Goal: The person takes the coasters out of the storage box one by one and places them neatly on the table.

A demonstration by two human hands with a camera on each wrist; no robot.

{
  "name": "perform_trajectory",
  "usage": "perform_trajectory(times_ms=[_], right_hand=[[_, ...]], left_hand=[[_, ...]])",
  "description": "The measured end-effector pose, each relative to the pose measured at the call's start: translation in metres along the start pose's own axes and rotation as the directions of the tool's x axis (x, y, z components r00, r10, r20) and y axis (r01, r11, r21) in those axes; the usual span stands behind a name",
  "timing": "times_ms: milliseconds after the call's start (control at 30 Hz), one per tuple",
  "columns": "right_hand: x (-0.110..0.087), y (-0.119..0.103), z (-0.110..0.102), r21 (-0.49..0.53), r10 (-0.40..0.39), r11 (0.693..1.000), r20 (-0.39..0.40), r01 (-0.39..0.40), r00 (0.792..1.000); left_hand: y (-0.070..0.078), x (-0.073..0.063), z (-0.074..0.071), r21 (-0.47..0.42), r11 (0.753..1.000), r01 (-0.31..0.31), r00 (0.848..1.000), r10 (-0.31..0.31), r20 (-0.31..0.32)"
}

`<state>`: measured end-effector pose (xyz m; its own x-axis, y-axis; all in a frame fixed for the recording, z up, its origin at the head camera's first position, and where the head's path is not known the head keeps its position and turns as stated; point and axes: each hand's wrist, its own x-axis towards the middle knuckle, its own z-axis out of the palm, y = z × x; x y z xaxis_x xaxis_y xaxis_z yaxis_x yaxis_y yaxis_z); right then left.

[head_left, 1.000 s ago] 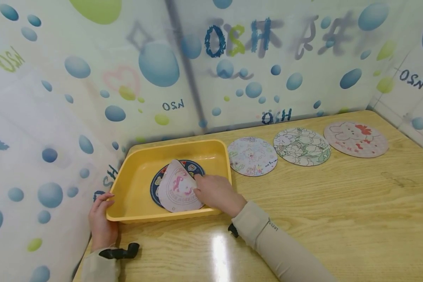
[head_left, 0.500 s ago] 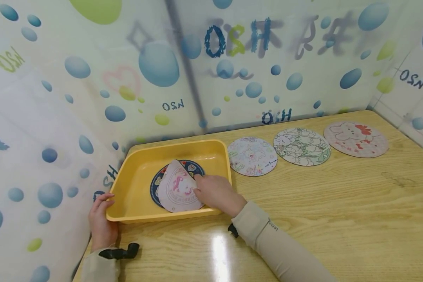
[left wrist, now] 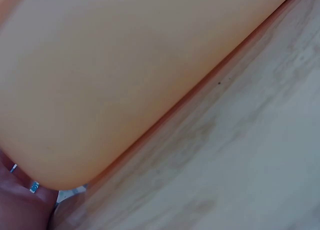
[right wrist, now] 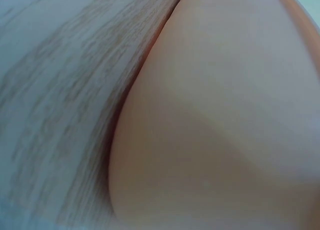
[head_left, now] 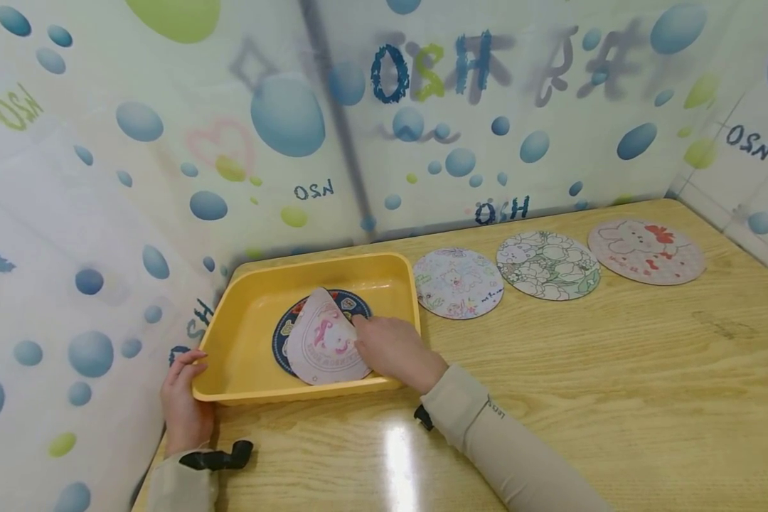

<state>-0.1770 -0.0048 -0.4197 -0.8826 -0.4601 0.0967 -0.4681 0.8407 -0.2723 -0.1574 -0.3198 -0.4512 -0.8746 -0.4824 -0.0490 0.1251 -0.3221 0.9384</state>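
Barely any change over last second: right hand [head_left: 393,352] still pinches pink mat [head_left: 323,348] by its right side, so from my end work reads as paused. Left hand [head_left: 187,405] grips tray [head_left: 240,348] at near left corner. Tray, toward table's [head_left: 582,398] far left corner, holds two mats: dark mat [head_left: 353,304] on floor, pink mat bent or tilted over it, can't tell which. White mat [head_left: 459,283], green mat [head_left: 547,265], rabbit mat [head_left: 643,250] lie along far edge.
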Motion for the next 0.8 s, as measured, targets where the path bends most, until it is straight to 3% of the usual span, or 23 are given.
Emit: perform_trajectory(times_ms=[800], right_hand=[[-0.0012, -0.002, -0.0033, 0.004, -0.004, 1.0, 0.031, 0.004, 1.0]], left_hand=[[0.0014, -0.0004, 0.001, -0.004, 1.0, 0.006, 1.0, -0.006, -0.007]])
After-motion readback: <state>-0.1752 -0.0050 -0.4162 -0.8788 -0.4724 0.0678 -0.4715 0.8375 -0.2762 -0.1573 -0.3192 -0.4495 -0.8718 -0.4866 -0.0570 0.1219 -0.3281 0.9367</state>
